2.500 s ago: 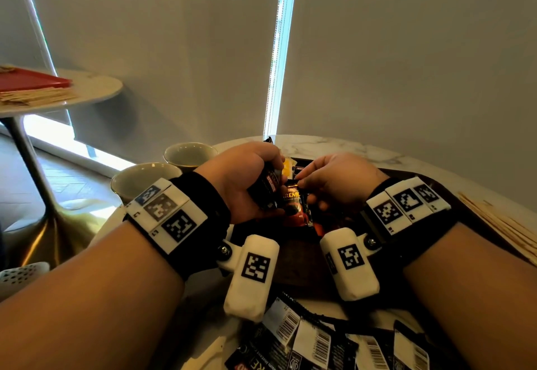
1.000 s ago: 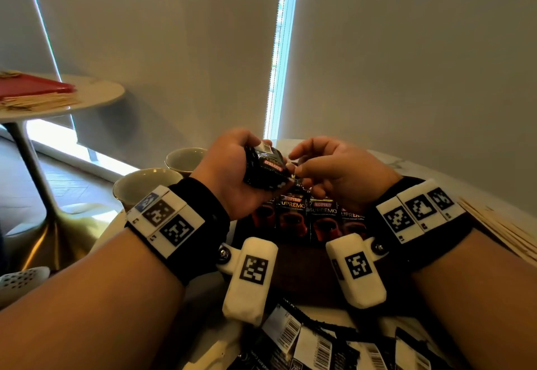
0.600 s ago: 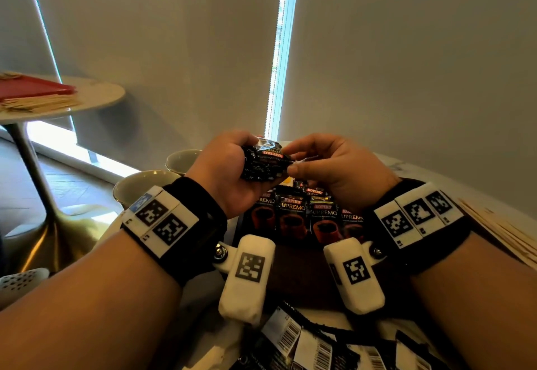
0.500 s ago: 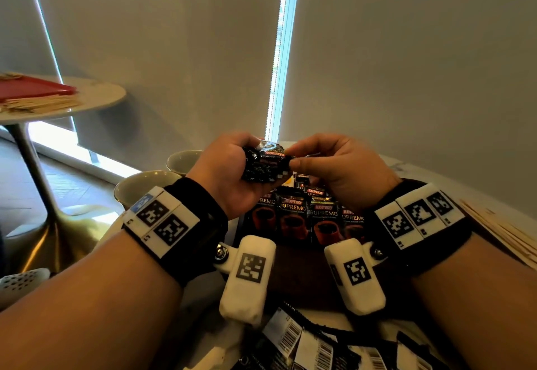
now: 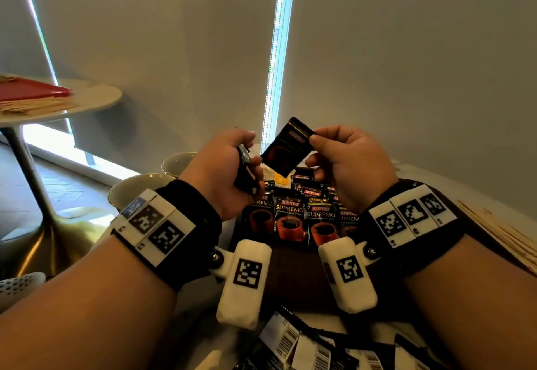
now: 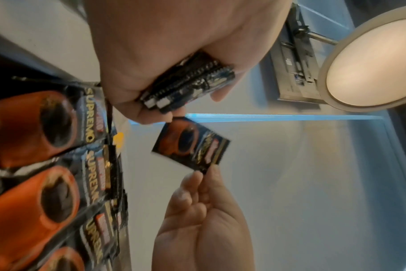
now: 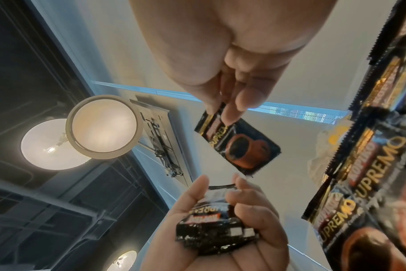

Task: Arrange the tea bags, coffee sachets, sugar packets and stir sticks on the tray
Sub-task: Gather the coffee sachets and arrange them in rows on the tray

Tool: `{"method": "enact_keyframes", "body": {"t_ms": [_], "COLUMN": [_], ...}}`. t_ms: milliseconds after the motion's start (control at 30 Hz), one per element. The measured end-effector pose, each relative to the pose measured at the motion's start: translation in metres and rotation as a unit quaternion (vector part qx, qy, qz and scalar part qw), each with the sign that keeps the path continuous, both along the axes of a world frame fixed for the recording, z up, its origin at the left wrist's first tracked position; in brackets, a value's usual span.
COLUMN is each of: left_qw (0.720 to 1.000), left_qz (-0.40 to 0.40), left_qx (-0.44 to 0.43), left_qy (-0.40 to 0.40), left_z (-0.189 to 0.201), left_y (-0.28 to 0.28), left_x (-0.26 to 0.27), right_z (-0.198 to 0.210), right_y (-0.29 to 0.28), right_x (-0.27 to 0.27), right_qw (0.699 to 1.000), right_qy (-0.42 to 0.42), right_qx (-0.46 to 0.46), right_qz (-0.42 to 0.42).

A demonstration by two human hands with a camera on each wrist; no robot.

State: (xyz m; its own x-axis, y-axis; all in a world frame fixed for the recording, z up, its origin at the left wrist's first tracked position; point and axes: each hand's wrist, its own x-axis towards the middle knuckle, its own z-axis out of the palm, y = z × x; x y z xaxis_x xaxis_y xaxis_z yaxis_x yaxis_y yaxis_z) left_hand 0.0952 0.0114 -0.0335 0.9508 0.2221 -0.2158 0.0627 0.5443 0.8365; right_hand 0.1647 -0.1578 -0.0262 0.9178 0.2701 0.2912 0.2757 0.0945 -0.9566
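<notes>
My left hand (image 5: 232, 166) grips a small stack of black coffee sachets (image 5: 246, 172), seen edge-on in the left wrist view as the stack (image 6: 188, 86) and from below as the stack (image 7: 211, 229). My right hand (image 5: 328, 152) pinches one single coffee sachet (image 5: 286, 149) by its top corner, held up in the air between both hands; this sachet (image 6: 190, 144) hangs free of the stack, as the right wrist view of the sachet (image 7: 239, 144) confirms. Below, a row of coffee sachets (image 5: 305, 218) lies on the dark tray (image 5: 293, 276). A yellow packet (image 5: 282, 179) lies behind the row.
Two pale cups (image 5: 136, 189) stand left of the tray. Wooden stir sticks (image 5: 505, 236) lie at the right of the marble table. Loose sachets with barcodes (image 5: 302, 343) lie near me. A side table (image 5: 87, 99) with a red tray stands far left.
My right hand has pulled one sachet off the stack in my left hand and lifted it clear. Earlier both hands were low over the tray; the row on the tray has grown.
</notes>
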Motion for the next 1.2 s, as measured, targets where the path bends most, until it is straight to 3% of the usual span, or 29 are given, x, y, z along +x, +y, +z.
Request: {"method": "enact_keyframes", "body": {"t_ms": [133,400,767,1200], "left_qw": [0.998,0.999,0.999,0.997], "left_qz": [0.048,0.045,0.036,0.020], "left_qx": [0.021,0.028,0.016,0.064], "left_qy": [-0.026,-0.008,-0.007,0.027], "left_z": [0.007,0.012,0.012,0.012], "left_y": [0.007,0.013,0.011,0.008], "left_x": [0.000,-0.003,-0.003,-0.007], "right_z": [-0.005,-0.012,-0.015,-0.013], "right_y": [0.001,0.012,0.020,0.024], "right_x": [0.004,-0.008,-0.012,-0.015], "right_qw": [0.998,0.978,0.963,0.961], "right_qy": [0.058,0.173,0.189,0.206], "right_qx": [-0.026,-0.090,-0.162,-0.161], "right_qz": [-0.019,0.079,0.103,0.088]}}
